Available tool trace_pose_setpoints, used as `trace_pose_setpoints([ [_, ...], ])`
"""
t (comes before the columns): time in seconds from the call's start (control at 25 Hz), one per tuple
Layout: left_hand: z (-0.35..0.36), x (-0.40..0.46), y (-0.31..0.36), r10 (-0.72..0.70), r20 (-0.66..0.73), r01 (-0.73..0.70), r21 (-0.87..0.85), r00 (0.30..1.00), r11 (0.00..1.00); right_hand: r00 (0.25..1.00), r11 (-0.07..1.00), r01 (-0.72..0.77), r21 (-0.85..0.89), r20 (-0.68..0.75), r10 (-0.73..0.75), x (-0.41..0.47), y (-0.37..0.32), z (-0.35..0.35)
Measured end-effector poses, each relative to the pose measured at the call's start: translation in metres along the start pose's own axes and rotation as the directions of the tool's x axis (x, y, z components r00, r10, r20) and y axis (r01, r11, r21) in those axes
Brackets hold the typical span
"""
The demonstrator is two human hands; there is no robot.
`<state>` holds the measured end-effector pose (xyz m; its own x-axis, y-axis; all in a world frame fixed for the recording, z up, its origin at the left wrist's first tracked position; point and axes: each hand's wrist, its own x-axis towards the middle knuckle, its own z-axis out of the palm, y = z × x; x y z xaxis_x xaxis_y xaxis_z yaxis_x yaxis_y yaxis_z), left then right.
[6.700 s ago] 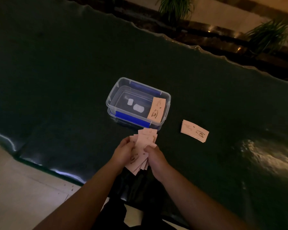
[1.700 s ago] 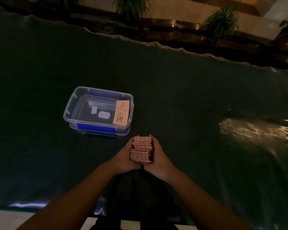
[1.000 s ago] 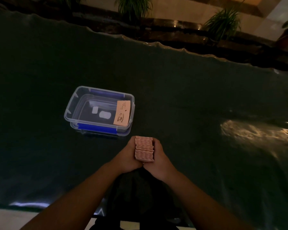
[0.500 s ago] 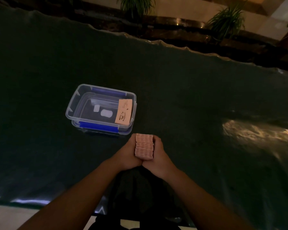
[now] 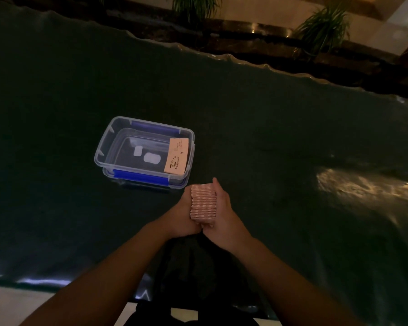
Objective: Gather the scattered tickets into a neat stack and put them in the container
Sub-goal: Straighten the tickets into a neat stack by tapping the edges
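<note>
The tickets (image 5: 203, 201) are pressed into one neat stack that stands on edge, so only the pink striped edges show. The stack is held between both hands, just in front of the near right corner of the container (image 5: 104, 151). The left hand (image 5: 179, 217) presses on the left side of the stack and the right hand (image 5: 224, 215) on the right side; the fingers are closed around it and the thumbs meet below it. The right thumb or finger tip stands up at the far corner. One single ticket (image 5: 176, 156) leans inside the clear container against its right wall. All is on a dark green cloth (image 5: 269, 137) over a table. Behind it are potted plants (image 5: 320, 27) in a dim room.
</note>
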<state>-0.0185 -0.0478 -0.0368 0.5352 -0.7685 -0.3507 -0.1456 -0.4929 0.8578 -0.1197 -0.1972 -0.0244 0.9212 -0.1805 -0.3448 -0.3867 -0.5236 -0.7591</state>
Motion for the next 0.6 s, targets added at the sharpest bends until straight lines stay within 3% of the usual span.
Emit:
trace_pose_setpoints([
  [0.12,-0.001,-0.002,0.007,-0.018,-0.062,0.017,-0.018,0.998,1.000,0.999,0.997,-0.050,0.065,-0.007,0.050,0.000,0.002,-0.004],
  [0.32,-0.001,-0.005,0.008,-0.046,-0.018,0.045,-0.052,0.999,0.998,0.998,0.992,-0.062,0.111,-0.007,0.063,-0.008,0.011,-0.005],
  [0.6,-0.005,-0.012,0.007,-0.104,-0.057,0.100,-0.071,0.993,0.992,0.997,0.972,-0.072,0.225,0.036,0.066,-0.007,0.015,-0.009],
])
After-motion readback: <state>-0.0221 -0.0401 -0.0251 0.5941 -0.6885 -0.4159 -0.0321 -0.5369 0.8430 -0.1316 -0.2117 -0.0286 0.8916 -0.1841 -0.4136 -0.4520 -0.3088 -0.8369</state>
